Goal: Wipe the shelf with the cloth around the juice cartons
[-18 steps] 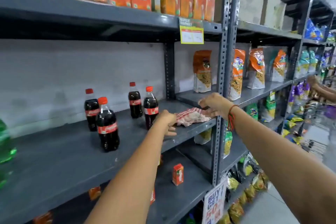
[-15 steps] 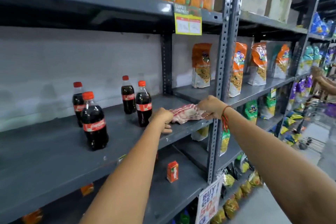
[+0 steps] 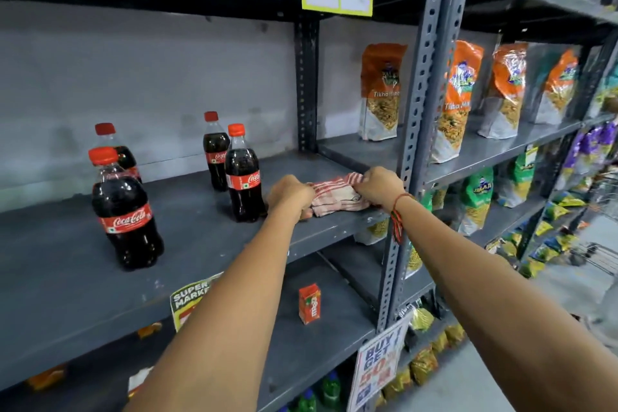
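Red-and-white striped cloth; grey shelf; red-capped bottles.

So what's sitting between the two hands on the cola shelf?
In the head view, only the red-and-white striped cloth lies between them, bunched on the shelf. The left hand and right hand each grip an end.

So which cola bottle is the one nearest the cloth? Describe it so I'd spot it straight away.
Find the grey shelf where both hands grip a red-and-white cloth. Four cola bottles stand on it in two pairs; take the right pair. Yours is the front bottle, right beside the left hand, unlike its partner further back.
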